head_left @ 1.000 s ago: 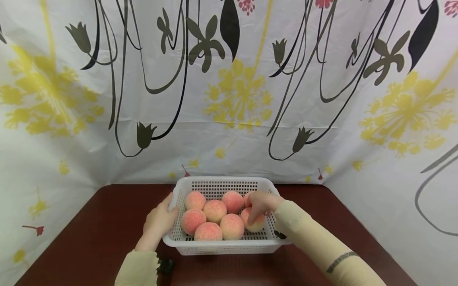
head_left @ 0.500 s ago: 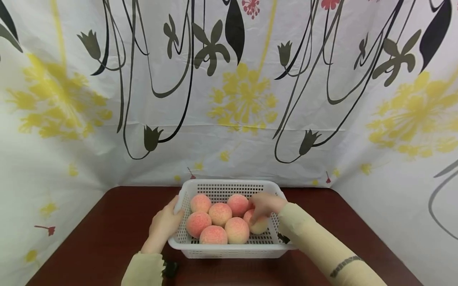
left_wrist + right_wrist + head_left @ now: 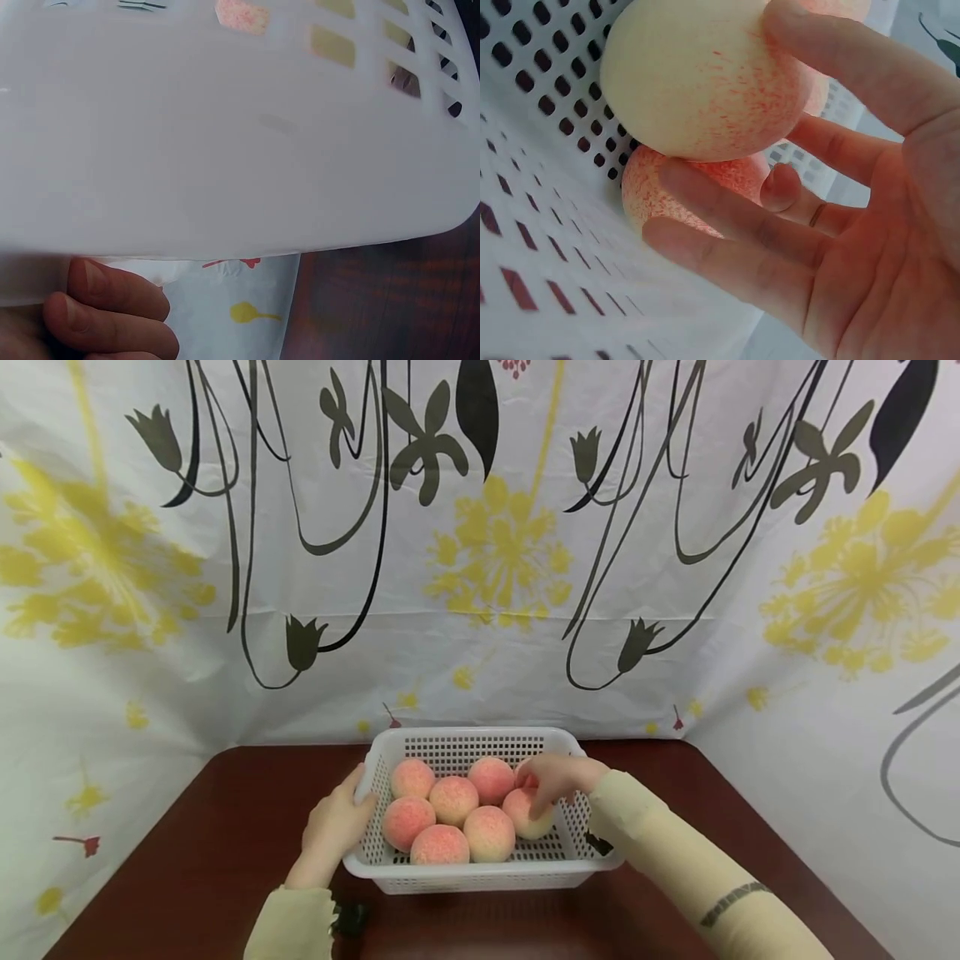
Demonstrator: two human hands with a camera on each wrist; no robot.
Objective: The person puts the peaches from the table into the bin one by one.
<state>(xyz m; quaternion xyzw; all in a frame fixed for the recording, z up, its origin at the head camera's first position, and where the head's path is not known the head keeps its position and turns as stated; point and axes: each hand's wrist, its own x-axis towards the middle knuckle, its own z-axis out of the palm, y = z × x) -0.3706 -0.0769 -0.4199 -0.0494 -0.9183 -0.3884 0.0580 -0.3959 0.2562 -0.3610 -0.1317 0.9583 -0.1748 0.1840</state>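
Several pink-and-cream peaches lie in a white perforated plastic basket (image 3: pixel 480 870). My left hand (image 3: pixel 335 827) grips its left rim, the thumb on the inner side. In the left wrist view, my curled fingers (image 3: pixel 124 326) show below the white basket wall (image 3: pixel 195 150). Inside the right end of the basket, my right hand (image 3: pixel 561 777) is at a peach (image 3: pixel 521 814). The right wrist view shows its thumb tip at that peach (image 3: pixel 690 82), with the other fingers spread loosely. Behind those fingers is another redder peach (image 3: pixel 649 187), mostly hidden by the hand in the head view.
The basket stands on a dark reddish-brown table (image 3: pixel 165 843). White cloth (image 3: pixel 495 685) printed with flowers and vines hangs behind and along both sides. A small dark device (image 3: pixel 349 920) sits by the left sleeve.
My right hand has shifted slightly right relative to the basket, and the peach at its thumb sits a little further left and back. My left hand keeps its hold on the rim.
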